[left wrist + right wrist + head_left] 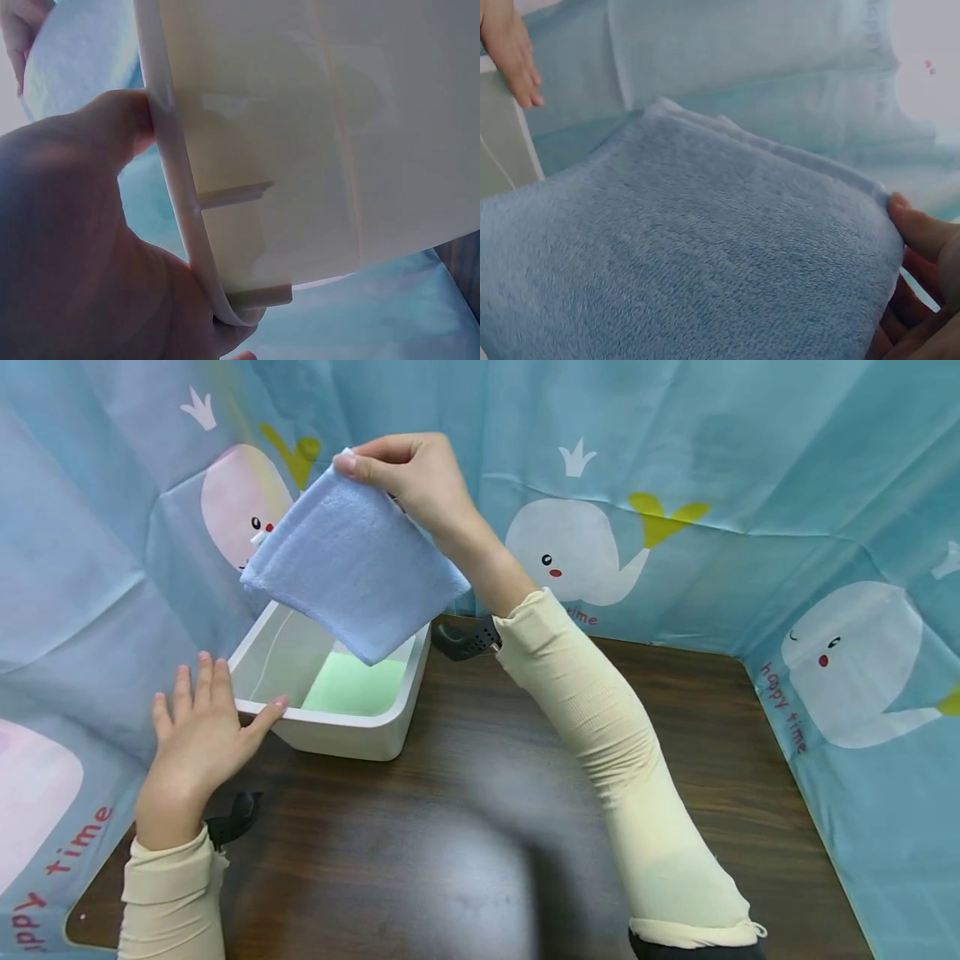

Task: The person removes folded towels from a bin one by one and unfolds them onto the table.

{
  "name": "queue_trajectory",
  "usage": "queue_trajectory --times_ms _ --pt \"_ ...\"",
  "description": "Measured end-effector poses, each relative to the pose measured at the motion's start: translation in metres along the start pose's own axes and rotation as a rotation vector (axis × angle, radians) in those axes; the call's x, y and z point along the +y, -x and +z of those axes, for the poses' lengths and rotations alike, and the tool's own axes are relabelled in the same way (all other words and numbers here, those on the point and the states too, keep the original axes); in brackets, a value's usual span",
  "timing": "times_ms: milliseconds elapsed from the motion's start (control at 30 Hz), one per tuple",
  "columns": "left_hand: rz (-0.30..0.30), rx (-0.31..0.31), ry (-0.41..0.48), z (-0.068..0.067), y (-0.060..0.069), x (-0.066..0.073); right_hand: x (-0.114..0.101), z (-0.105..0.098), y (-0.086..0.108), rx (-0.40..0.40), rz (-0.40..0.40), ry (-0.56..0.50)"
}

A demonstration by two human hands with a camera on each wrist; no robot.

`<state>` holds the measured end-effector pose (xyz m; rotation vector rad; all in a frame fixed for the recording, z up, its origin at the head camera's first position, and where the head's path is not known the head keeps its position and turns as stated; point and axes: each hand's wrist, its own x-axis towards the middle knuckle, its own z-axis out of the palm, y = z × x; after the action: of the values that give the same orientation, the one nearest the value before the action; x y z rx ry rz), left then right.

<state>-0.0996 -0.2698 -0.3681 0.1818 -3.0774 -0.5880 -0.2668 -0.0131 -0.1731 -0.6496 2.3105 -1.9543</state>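
Note:
A light blue plush cloth [356, 560], folded into a square, hangs by one corner over the white bin. My right hand [420, 468] pinches that corner between thumb and fingers; in the right wrist view the cloth [705, 240] fills much of the picture. The white bin [337, 718] stands at the back left, with a pale green flat patch [352, 685] inside it. Against the bin's near left corner rests my left hand [198, 735], its fingers straight and its thumb over the rim. The left wrist view shows the thumb against the rim [169, 142].
A dark wooden table [420, 827] lies under the bin. Blue curtains [465, 427] with whale prints enclose its back and both sides. A black device [465, 639] sits at the right wrist and another [238, 817] at the left.

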Motion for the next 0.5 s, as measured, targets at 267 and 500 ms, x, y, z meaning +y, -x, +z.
queue_trajectory --times_ms 267,500 --pt "0.016 0.002 0.007 0.0 -0.002 -0.001 -0.007 -0.061 0.022 0.196 -0.058 -0.017" --pt "0.094 0.07 0.013 -0.004 0.001 0.008 0.017 -0.106 0.044 0.312 -0.016 0.03"
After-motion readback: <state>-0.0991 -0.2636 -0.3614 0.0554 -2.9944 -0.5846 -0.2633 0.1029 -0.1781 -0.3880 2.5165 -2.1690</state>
